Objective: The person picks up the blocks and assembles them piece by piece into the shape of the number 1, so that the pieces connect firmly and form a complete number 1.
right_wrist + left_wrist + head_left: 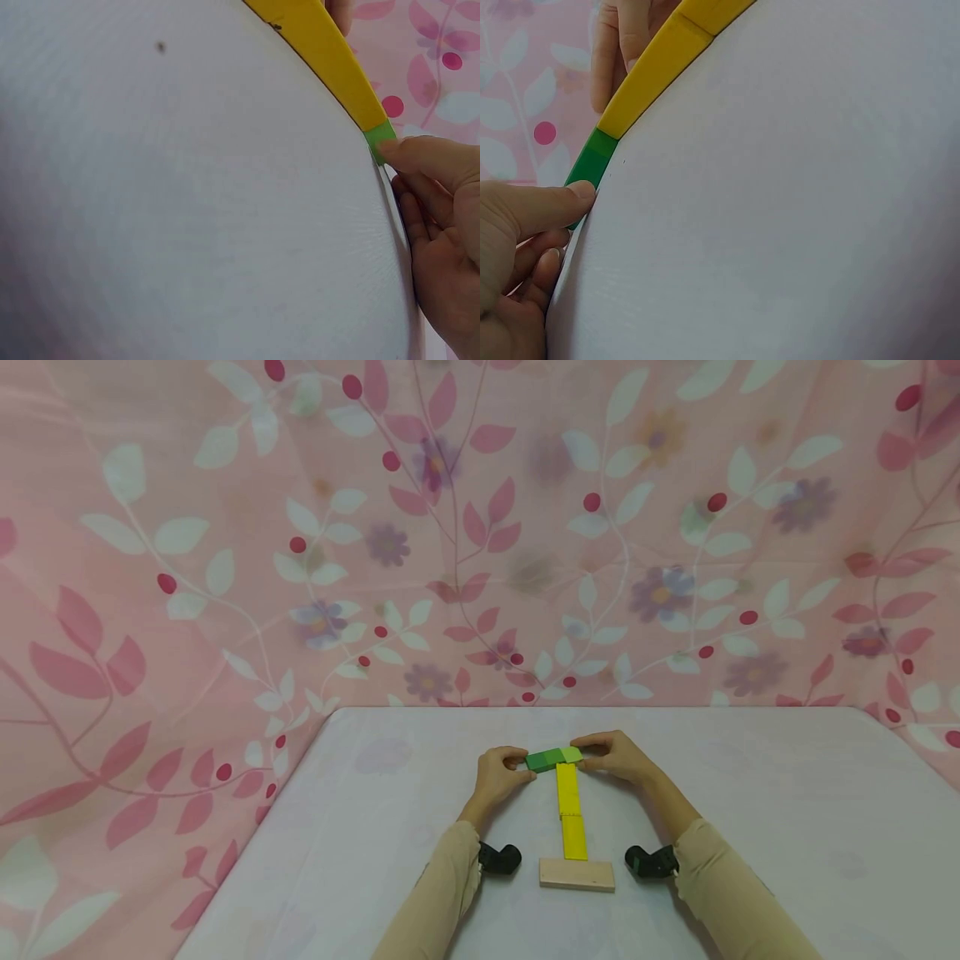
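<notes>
A green block row (545,761), dark green at the left and light green at the right, lies across the far end of two yellow blocks (568,792) set end to end. My left hand (498,774) pinches the dark green end between thumb and fingers. At the other end, my right hand (624,757) has its thumb and fingers on the light green block (381,139). The near yellow block meets a plain wooden block (577,874) lying crosswise, so the pieces form an I shape on the table.
The pieces lie on a white-covered table (360,860). Behind it hangs a pink floral cloth (480,543). A black wrist device (501,859) sits by the left sleeve, and another black device (649,862) by the right sleeve.
</notes>
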### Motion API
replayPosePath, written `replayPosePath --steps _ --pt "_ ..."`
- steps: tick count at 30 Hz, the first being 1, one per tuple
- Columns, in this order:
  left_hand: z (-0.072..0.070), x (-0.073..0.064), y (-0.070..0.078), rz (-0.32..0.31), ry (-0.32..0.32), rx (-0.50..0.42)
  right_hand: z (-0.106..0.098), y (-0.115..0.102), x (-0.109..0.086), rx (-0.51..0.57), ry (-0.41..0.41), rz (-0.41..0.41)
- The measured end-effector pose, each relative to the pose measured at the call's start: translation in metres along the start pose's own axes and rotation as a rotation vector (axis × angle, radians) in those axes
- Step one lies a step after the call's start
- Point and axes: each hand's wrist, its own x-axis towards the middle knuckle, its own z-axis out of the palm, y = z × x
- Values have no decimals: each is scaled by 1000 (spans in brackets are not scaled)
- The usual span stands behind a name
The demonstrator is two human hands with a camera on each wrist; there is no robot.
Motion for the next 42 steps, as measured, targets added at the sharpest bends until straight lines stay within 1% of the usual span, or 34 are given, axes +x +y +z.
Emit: replayPosePath --steps 8,18,30,36,42 --pt "1 0 -1 -8 6 8 0 1 0 -6 4 -3" --pt "0 0 0 -18 -2 4 1 0 0 -13 2 15" --pt "-1 -1 2 -25 -2 2 2 3 1 -13 -3 1" --pt "-1 -1 3 -25 0 -3 2 2 1 -20 -1 -1" --pt "-2 -2 4 -45 -8 -7 3 -3 -2 -28 5 -6"
